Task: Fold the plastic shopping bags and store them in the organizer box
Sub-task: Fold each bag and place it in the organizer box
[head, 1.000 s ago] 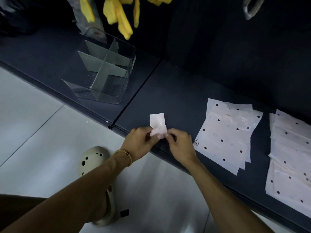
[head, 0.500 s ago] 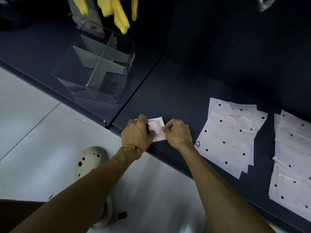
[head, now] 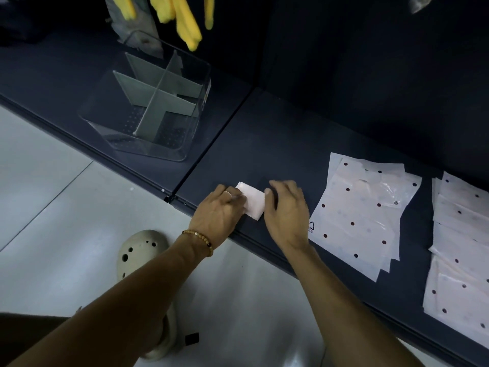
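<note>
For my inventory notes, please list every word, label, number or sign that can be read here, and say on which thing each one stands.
No text is legible.
Triangle recycling sign, near corner of the top polka-dot bag: the print under it is too small to read.
Label on the right wall of the clear organizer box: blurred, unreadable.
Folded bag between the hands: no print visible.
</note>
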A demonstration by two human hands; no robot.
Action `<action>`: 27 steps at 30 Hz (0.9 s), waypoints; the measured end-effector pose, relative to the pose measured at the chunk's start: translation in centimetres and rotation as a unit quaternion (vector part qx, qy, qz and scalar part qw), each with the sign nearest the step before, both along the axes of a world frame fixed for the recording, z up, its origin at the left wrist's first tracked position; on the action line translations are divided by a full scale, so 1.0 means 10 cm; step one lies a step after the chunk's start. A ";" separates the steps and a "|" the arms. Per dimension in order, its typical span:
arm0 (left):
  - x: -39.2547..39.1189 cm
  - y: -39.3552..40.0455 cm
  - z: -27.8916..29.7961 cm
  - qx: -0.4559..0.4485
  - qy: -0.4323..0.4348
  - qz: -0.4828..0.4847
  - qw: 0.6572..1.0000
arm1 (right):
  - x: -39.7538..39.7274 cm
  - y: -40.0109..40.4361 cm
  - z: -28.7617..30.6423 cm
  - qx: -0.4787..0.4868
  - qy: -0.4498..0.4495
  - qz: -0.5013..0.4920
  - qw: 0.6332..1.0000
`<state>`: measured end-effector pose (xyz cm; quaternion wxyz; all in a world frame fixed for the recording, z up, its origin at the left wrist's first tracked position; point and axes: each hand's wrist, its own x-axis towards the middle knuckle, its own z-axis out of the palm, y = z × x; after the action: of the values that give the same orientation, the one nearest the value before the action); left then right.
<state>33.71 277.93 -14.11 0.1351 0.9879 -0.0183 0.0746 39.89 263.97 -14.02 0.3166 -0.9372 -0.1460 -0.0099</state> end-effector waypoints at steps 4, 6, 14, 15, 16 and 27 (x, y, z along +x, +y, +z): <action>-0.02 -0.01 -0.06 0.029 0.022 0.019 0.999 | -0.26 -0.18 -0.18 -0.151 -0.068 0.103 0.981; -0.04 0.00 -0.08 0.033 0.039 0.022 0.998 | -0.31 -0.18 -0.27 -0.157 -0.043 0.095 0.982; 0.15 -0.04 -0.07 0.051 0.012 -0.057 0.997 | -0.34 -0.17 -0.35 -0.141 -0.055 0.079 0.985; 0.20 -0.09 -0.11 0.039 0.038 -0.081 0.995 | -0.34 -0.17 -0.35 -0.138 -0.055 0.079 0.986; 0.22 -0.13 -0.16 0.025 0.061 -0.092 0.994 | -0.34 -0.17 -0.35 -0.134 -0.054 0.078 0.986; 0.11 0.31 -0.28 -0.037 0.033 -0.031 0.998 | -0.34 -0.17 -0.36 -0.133 -0.044 0.074 0.987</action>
<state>34.82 281.05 -16.89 0.1746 0.9830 -0.0415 0.0382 36.48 262.28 -17.65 0.1826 -0.9561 -0.2289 -0.0084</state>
